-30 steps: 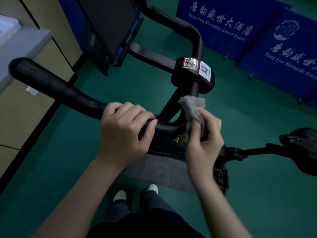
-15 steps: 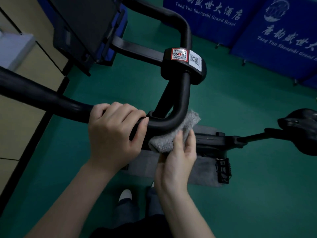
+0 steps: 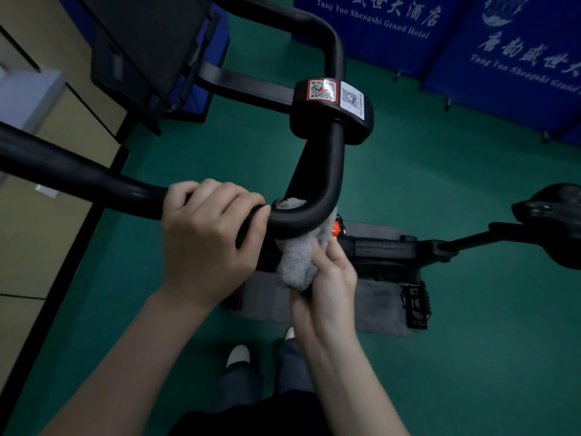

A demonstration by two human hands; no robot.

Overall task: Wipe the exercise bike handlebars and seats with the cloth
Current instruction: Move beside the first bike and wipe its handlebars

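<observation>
In the head view, the black handlebar [image 3: 78, 177] is being gripped from above by the left hand [image 3: 207, 237]. Its fingers are being curled over the bar and its thumb tucked against the near side, just left of the bend where the bar turns upward.

The grey cloth [image 3: 295, 265] is being held bunched in the right hand [image 3: 327, 287], just right of the left hand and a little lower. The cloth is being pressed up against the underside of that bend by the right fingers [image 3: 317, 247]. A small tuft of it is being shown above the bar, in the inner crook of the curve, so the cloth is being wrapped partly round the tube. The rest is being kept between the bar and the right palm; this hand is slightly blurred.

Further up the bar, a black clamp [image 3: 330, 121] with two QR labels is being seen. The seat [image 3: 559, 225] is being shown at the right edge, well apart from both hands and from the cloth. Below the frame, a grey mat [image 3: 377, 303] is being lain on by the bike over the green floor [image 3: 440, 184], with a pedal [image 3: 416, 305] above it. Blue banners [image 3: 377, 26] are being stood at the back.
</observation>
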